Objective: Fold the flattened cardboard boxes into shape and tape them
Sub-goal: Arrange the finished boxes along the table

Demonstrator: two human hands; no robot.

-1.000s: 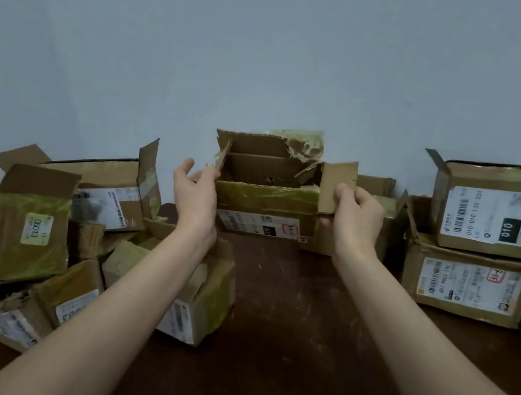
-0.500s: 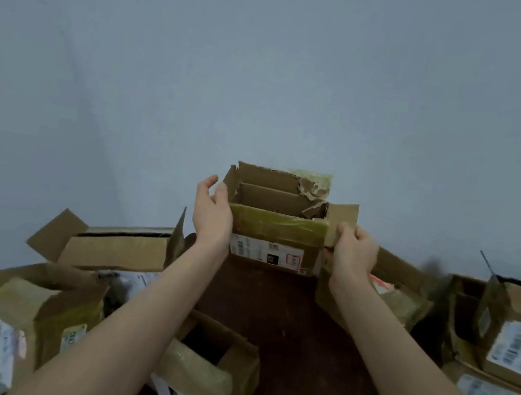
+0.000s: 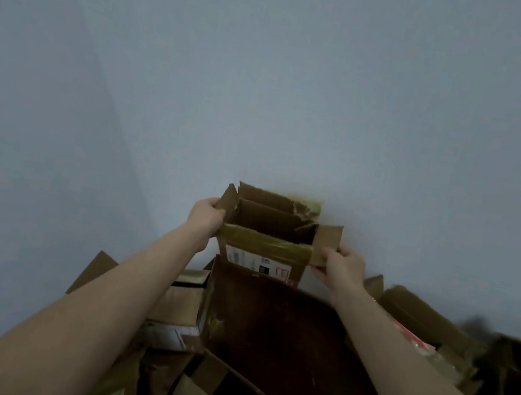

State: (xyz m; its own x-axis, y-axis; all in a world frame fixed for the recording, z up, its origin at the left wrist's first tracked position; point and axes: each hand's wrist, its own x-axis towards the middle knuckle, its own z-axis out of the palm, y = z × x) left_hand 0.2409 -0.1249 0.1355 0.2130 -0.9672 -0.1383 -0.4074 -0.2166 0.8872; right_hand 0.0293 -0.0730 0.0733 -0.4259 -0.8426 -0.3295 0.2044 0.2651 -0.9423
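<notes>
Against the pale blue-grey wall [image 3: 305, 84], at the dark tabletop's [image 3: 281, 332] far edge, the open cardboard box [image 3: 264, 246] sits farther back than a second ago, left hand [image 3: 205, 219] and right hand [image 3: 342, 268] each gripping a side flap, other boxes [image 3: 177, 314] crowding both side edges.

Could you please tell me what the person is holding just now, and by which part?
Both hands hold the open cardboard box by its end flaps: the left hand grips the left flap, the right hand pinches the right flap.
</notes>
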